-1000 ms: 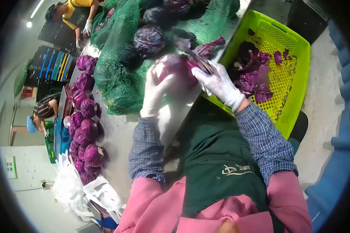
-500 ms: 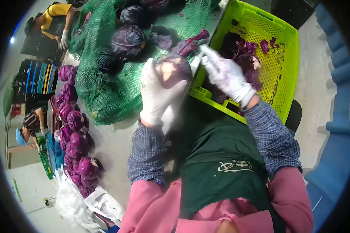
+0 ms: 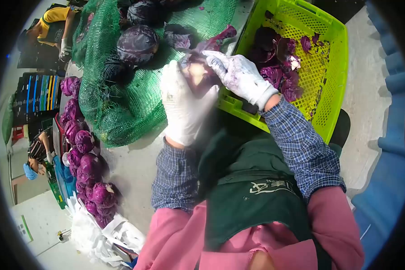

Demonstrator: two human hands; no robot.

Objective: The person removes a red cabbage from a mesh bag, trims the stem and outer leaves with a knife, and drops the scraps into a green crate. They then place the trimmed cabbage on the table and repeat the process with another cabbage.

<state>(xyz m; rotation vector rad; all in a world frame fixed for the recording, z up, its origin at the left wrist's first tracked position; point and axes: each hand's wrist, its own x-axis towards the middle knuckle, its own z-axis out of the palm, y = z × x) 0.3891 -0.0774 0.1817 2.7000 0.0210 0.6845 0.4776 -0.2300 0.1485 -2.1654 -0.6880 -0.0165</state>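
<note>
A grey work table [image 3: 135,157] is seen running from near to far. Its far part is covered by green netting [image 3: 121,103], on which dark untrimmed cabbages [image 3: 137,42] are lying. A lime-green crate [image 3: 333,67] is set at the right, with purple leaf scraps [image 3: 279,67] scattered inside. Along the table's left edge a row of trimmed cabbages [image 3: 87,166] is laid.

A red cabbage [image 3: 198,72] is held up between the netting and the crate's near left corner. It is cupped from below by the gloved left hand [image 3: 182,108], fingers wrapped round it. The gloved right hand [image 3: 238,76] is pressed against its right side, fingers bent close together; whether anything is pinched cannot be told.
</note>
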